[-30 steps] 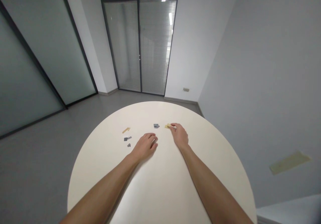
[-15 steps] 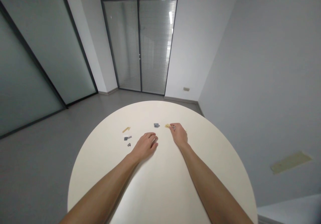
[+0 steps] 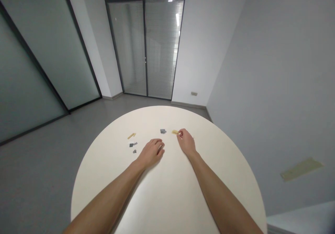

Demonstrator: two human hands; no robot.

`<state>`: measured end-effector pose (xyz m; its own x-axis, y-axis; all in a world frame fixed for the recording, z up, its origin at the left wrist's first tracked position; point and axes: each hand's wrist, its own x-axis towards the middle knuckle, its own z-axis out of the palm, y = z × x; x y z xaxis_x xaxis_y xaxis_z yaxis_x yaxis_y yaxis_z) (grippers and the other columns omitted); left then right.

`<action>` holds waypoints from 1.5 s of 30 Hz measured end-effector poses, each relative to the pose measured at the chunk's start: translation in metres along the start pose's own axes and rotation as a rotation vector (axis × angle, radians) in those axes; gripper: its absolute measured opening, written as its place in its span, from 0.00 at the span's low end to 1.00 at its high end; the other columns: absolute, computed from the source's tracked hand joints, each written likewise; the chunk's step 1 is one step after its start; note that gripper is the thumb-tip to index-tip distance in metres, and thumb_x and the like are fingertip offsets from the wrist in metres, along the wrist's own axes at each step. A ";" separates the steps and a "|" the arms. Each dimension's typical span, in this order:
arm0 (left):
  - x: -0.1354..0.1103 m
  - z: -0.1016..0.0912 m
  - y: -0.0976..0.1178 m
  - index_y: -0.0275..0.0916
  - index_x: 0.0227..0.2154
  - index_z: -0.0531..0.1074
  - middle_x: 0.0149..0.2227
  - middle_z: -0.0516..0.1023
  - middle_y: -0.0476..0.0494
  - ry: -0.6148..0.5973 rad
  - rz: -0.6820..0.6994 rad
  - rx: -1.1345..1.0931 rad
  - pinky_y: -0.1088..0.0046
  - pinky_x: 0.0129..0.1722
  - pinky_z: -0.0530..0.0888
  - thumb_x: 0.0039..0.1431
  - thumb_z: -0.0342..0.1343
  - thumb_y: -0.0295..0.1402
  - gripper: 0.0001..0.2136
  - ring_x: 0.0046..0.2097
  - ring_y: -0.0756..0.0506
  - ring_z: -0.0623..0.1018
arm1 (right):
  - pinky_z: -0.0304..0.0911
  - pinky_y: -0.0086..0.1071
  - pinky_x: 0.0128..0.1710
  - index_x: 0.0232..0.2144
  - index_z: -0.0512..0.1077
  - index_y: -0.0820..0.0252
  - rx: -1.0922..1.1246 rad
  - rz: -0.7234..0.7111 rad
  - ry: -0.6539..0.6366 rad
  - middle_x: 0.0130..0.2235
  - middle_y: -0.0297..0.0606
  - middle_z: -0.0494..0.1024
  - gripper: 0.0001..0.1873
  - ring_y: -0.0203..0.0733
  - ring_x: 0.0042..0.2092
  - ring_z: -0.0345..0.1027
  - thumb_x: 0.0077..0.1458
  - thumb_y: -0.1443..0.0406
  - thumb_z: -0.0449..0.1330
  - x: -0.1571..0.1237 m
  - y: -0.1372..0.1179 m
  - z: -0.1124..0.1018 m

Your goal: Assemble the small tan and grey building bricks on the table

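Observation:
My right hand point(image 3: 186, 142) rests on the round white table point(image 3: 167, 192) with its fingertips pinched on a small tan piece point(image 3: 175, 132). Just left of that piece lies a small grey piece point(image 3: 163, 131). My left hand point(image 3: 151, 152) lies on the table with fingers curled loosely, and I see nothing in it. To its left are a few small grey pieces point(image 3: 133, 145) and a tan strip point(image 3: 131, 136).
The table's far edge curves just beyond the pieces. Behind it are grey floor, a glass double door point(image 3: 146, 49) and frosted glass panels on the left. A grey wall stands to the right.
My right hand has drawn back slightly toward me, its fingers still at the tan piece. The left hand has not moved.

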<state>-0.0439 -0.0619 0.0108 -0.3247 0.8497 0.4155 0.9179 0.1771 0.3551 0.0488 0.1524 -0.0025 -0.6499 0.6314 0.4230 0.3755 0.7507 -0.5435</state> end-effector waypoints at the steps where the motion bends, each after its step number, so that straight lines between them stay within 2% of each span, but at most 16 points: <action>1: 0.000 0.000 0.001 0.40 0.44 0.72 0.52 0.74 0.40 -0.003 -0.004 0.003 0.61 0.56 0.68 0.62 0.51 0.31 0.09 0.55 0.41 0.71 | 0.60 0.32 0.36 0.43 0.67 0.57 -0.019 -0.010 -0.020 0.36 0.36 0.74 0.09 0.42 0.38 0.68 0.59 0.66 0.55 0.000 -0.001 -0.001; 6: 0.001 -0.002 -0.001 0.40 0.45 0.72 0.53 0.73 0.39 0.013 -0.077 0.070 0.63 0.56 0.68 0.62 0.51 0.31 0.11 0.55 0.41 0.71 | 0.60 0.36 0.46 0.44 0.67 0.61 -0.110 -0.126 -0.121 0.41 0.42 0.74 0.11 0.46 0.44 0.66 0.57 0.68 0.57 -0.008 -0.004 -0.009; 11: 0.001 -0.022 -0.022 0.35 0.49 0.71 0.54 0.71 0.33 0.124 -0.389 0.352 0.58 0.54 0.67 0.61 0.50 0.33 0.15 0.55 0.36 0.70 | 0.58 0.39 0.50 0.41 0.70 0.60 -0.140 -0.221 -0.137 0.45 0.44 0.74 0.07 0.47 0.48 0.65 0.60 0.67 0.55 -0.030 -0.007 -0.017; 14: -0.002 -0.037 -0.038 0.34 0.50 0.71 0.52 0.71 0.31 0.121 -0.569 0.462 0.58 0.49 0.70 0.61 0.49 0.36 0.18 0.52 0.34 0.71 | 0.59 0.38 0.51 0.42 0.70 0.58 -0.084 -0.250 -0.136 0.45 0.42 0.74 0.08 0.46 0.48 0.65 0.61 0.67 0.55 -0.040 -0.008 -0.022; 16: -0.003 -0.044 -0.045 0.33 0.51 0.71 0.52 0.71 0.30 0.119 -0.638 0.506 0.58 0.45 0.71 0.62 0.47 0.37 0.19 0.51 0.33 0.71 | 0.59 0.38 0.52 0.42 0.70 0.58 -0.048 -0.272 -0.151 0.46 0.41 0.74 0.08 0.45 0.49 0.65 0.61 0.67 0.55 -0.043 -0.007 -0.025; 19: -0.004 -0.052 -0.051 0.34 0.50 0.72 0.51 0.72 0.30 0.068 -0.696 0.527 0.58 0.43 0.72 0.62 0.47 0.38 0.19 0.50 0.32 0.72 | 0.59 0.39 0.54 0.43 0.71 0.58 -0.027 -0.283 -0.160 0.47 0.42 0.74 0.09 0.45 0.51 0.65 0.60 0.67 0.55 -0.043 -0.005 -0.026; 23: -0.004 -0.065 -0.056 0.37 0.44 0.75 0.48 0.76 0.33 -0.054 -0.766 0.441 0.62 0.38 0.73 0.62 0.44 0.35 0.16 0.47 0.33 0.76 | 0.59 0.40 0.55 0.44 0.71 0.59 -0.023 -0.279 -0.173 0.49 0.43 0.74 0.10 0.46 0.53 0.64 0.60 0.66 0.55 -0.042 -0.004 -0.027; 28: -0.005 -0.082 -0.060 0.41 0.47 0.74 0.47 0.79 0.36 -0.082 -0.832 0.364 0.66 0.37 0.72 0.60 0.47 0.34 0.16 0.46 0.37 0.78 | 0.59 0.40 0.55 0.44 0.71 0.59 -0.015 -0.281 -0.175 0.48 0.43 0.74 0.10 0.46 0.53 0.65 0.61 0.66 0.55 -0.043 -0.006 -0.029; 32: -0.004 -0.088 -0.052 0.42 0.40 0.77 0.44 0.81 0.38 -0.183 -0.844 0.343 0.66 0.36 0.73 0.57 0.50 0.36 0.13 0.45 0.36 0.79 | 0.59 0.40 0.55 0.44 0.72 0.59 -0.012 -0.279 -0.176 0.48 0.43 0.74 0.10 0.46 0.52 0.65 0.60 0.66 0.55 -0.044 -0.006 -0.028; 35: -0.004 -0.088 -0.044 0.42 0.40 0.77 0.43 0.81 0.38 -0.230 -0.835 0.362 0.66 0.36 0.73 0.55 0.53 0.36 0.13 0.44 0.36 0.80 | 0.59 0.40 0.55 0.44 0.72 0.59 -0.010 -0.278 -0.176 0.48 0.43 0.74 0.10 0.45 0.52 0.65 0.60 0.66 0.55 -0.043 -0.006 -0.027; 39: -0.006 -0.085 -0.043 0.42 0.42 0.77 0.43 0.81 0.39 -0.216 -0.783 0.352 0.68 0.36 0.73 0.54 0.54 0.33 0.13 0.43 0.37 0.80 | 0.59 0.40 0.55 0.44 0.71 0.59 -0.018 -0.275 -0.172 0.48 0.43 0.74 0.10 0.46 0.53 0.64 0.61 0.66 0.55 -0.044 -0.006 -0.027; 45: -0.006 -0.076 -0.047 0.40 0.36 0.79 0.42 0.81 0.37 -0.204 -0.709 0.360 0.69 0.37 0.72 0.55 0.53 0.26 0.10 0.42 0.39 0.80 | 0.59 0.40 0.55 0.44 0.72 0.59 -0.025 -0.276 -0.176 0.49 0.43 0.74 0.10 0.46 0.53 0.64 0.61 0.66 0.54 -0.044 -0.008 -0.027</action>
<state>-0.1021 -0.1127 0.0554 -0.8393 0.5432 0.0204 0.5382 0.8252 0.1714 0.0925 0.1240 0.0027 -0.8330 0.3614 0.4189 0.1834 0.8948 -0.4071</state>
